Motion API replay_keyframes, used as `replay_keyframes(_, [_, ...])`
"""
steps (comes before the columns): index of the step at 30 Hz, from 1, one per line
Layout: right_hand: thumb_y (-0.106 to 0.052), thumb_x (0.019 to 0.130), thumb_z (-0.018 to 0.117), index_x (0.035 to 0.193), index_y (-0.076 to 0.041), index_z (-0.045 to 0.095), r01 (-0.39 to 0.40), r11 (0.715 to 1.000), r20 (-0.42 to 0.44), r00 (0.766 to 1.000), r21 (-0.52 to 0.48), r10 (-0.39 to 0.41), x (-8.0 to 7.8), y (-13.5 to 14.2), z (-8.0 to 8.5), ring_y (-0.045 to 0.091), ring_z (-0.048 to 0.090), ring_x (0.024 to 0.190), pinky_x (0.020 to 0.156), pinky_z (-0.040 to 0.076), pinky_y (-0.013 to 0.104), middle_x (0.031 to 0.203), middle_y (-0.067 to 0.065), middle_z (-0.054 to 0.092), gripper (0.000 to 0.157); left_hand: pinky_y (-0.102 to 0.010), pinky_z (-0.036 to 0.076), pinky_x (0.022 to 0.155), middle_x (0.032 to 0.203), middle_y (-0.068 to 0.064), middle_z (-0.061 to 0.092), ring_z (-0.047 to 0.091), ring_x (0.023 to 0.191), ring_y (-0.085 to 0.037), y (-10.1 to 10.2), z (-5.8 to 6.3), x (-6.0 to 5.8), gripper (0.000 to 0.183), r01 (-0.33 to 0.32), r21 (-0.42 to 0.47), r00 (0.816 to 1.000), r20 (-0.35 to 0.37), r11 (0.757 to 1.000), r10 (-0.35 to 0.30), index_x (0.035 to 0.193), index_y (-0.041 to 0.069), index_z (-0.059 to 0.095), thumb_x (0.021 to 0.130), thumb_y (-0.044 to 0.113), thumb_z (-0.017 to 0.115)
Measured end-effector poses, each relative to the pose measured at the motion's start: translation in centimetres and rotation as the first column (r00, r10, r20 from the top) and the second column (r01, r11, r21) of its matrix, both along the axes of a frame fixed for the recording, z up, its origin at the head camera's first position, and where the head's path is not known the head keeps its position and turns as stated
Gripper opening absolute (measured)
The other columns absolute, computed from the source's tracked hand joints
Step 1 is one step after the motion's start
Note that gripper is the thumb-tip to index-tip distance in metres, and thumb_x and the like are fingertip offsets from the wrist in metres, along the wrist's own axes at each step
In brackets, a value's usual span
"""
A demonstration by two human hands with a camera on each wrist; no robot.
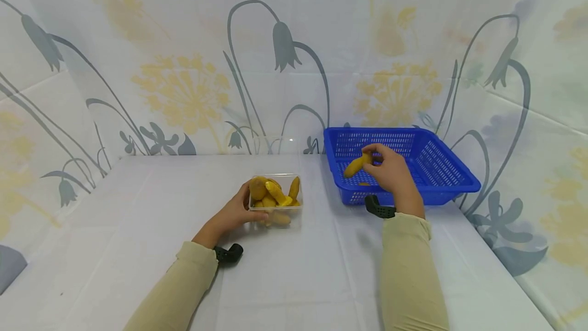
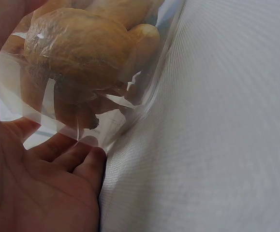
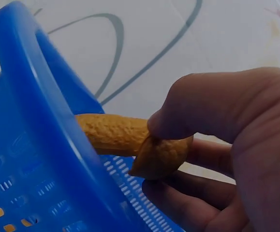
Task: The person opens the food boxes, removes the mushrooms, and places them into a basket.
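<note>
My left hand (image 1: pixel 236 211) grips the left side of a clear plastic box (image 1: pixel 296 220), thumb across the front wall. Several yellow mushrooms (image 1: pixel 277 192) lie heaped in it, up to the rim. In the left wrist view, a wide rounded mushroom cap (image 2: pixel 79 50) shows through the wall, and the fingers curl against the box's lower edge. My right hand (image 1: pixel 389 168) pinches a yellow mushroom (image 1: pixel 354 166) between thumb and fingers over the blue basket (image 1: pixel 441 188). In the right wrist view, the thumb presses on the mushroom (image 3: pixel 113 134) by its cap, and its stem points toward the basket rim.
The perforated basket stands at the right, near the back of the white-covered table (image 1: pixel 151 218). Some yellow shows through its holes, and a yellow piece (image 1: pixel 364 184) lies low inside it. A flower-printed cloth (image 1: pixel 193 40) hangs behind and along the right side.
</note>
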State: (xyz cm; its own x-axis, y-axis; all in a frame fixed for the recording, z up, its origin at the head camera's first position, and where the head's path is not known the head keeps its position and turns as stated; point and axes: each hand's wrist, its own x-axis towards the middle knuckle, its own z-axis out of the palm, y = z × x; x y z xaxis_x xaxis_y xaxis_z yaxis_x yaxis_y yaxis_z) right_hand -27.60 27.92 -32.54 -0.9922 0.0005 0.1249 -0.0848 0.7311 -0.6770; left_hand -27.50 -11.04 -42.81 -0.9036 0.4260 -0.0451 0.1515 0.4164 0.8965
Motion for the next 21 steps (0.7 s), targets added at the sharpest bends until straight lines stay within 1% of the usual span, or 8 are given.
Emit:
replay_keyframes(4, [-0.019,0.095,0.058,0.131,-0.015,0.051,-0.020,1.000,0.027,0.999,0.012,0.020,-0.12,0.13,-0.14,0.039,0.046,0.133,0.104,0.044,0.055,0.146,0.017,0.043,0.037,-0.057,0.017,0.119,0.164,-0.009,0.006,0.008,0.150,-0.037,0.03,-0.03,-0.06,0.109,0.001,0.005,1.000,0.002,1.000,-0.001,0.156,0.021,0.004,0.079,0.035,0.080])
replay_keyframes(7, [-0.018,0.095,0.057,0.130,-0.014,0.051,-0.030,0.999,0.036,0.999,0.035,0.029,-0.28,0.16,-0.29,0.039,0.044,0.134,0.104,0.043,0.055,0.146,0.017,0.043,0.036,-0.056,0.017,0.119,0.164,-0.009,0.006,0.009,0.150,-0.038,0.07,-0.05,-0.09,0.110,-0.003,0.000,1.000,0.002,1.000,0.003,0.156,0.021,0.004,0.078,0.036,0.080])
replay_keyframes(13, [-0.017,0.095,0.058,0.129,-0.013,0.052,-0.028,0.998,0.057,0.998,0.056,0.025,-0.37,-0.06,-0.52,0.038,0.048,0.131,0.103,0.044,0.054,0.140,0.016,0.051,0.035,-0.055,0.018,0.119,0.164,-0.010,0.006,0.010,0.150,-0.038,0.12,0.06,0.03,0.111,-0.012,-0.012,1.000,0.004,1.000,0.012,0.156,0.020,0.004,0.077,0.039,0.080])
replay_keyframes(21, [-0.017,0.095,0.058,0.128,-0.013,0.056,-0.054,0.993,0.099,0.994,0.103,0.044,-0.35,-0.41,-0.70,0.034,0.056,0.116,0.094,0.050,0.047,0.129,0.017,0.059,0.033,-0.057,0.017,0.119,0.164,-0.009,0.006,0.008,0.150,-0.038,0.07,-0.04,-0.02,0.111,-0.009,-0.004,1.000,0.003,1.000,0.009,0.156,0.020,0.005,0.077,0.039,0.081])
